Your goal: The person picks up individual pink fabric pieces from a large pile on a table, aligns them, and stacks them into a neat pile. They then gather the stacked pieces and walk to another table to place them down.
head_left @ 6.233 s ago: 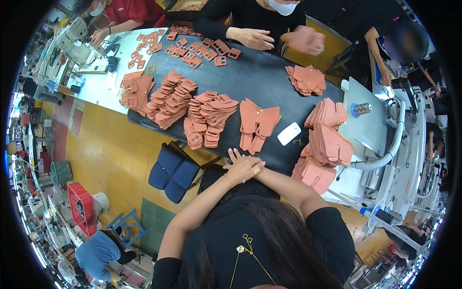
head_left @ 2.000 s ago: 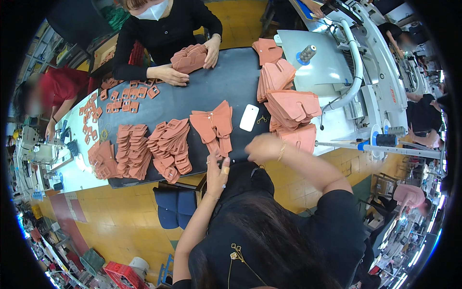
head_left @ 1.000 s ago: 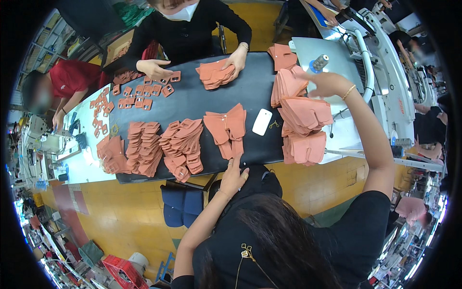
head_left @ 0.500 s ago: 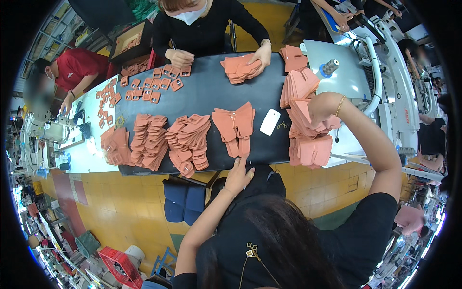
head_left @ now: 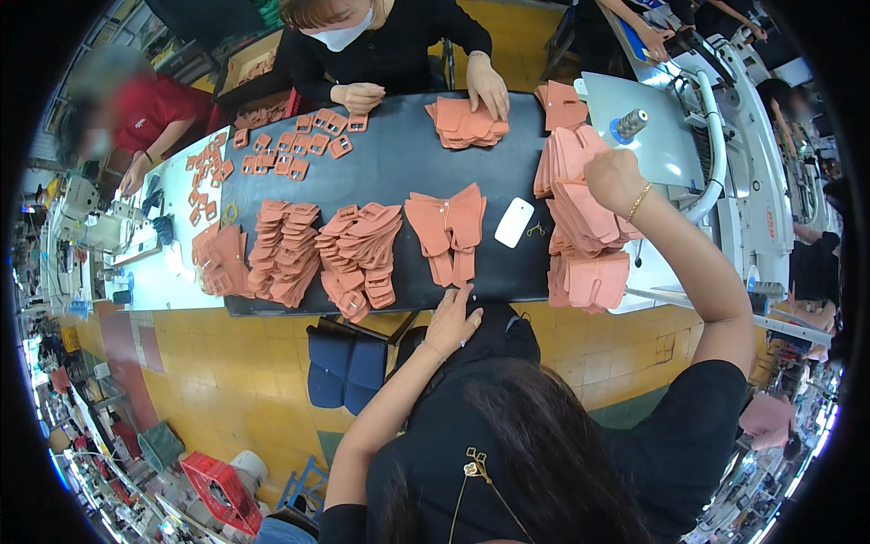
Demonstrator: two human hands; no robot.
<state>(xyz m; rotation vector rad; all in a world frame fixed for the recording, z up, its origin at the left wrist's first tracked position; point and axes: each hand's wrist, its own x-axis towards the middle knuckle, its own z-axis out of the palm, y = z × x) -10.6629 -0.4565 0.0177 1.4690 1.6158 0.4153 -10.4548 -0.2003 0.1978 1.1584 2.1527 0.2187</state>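
Observation:
My right hand (head_left: 616,184) is closed over the long row of coral-coloured cut pieces (head_left: 573,154) at the table's right end. Its back faces up, so whatever its curled fingers hold is hidden. At the near table edge my left hand (head_left: 453,324) lies with fingers stretched out and thumb apart. Those fingertips are by the lower ends of a small stack of coral forked pieces (head_left: 447,227), which lies flat in front of me. To the right of that stack are a white phone-shaped object (head_left: 515,222) and a small pair of gold-coloured snips (head_left: 536,230).
Overlapping coral piles (head_left: 285,249) lie at left on the black tabletop (head_left: 362,172), with small tabs (head_left: 294,145) beyond. Opposite, a masked co-worker's hand (head_left: 488,89) rests on another coral stack (head_left: 467,122). A thread cone (head_left: 628,125) stands by a white machine (head_left: 748,154) at right.
My right hand has moved slightly up and left along the coral row, its fingers curling in. The co-worker's hand has loosened from the far stack, now flat on the table. My left hand has barely moved.

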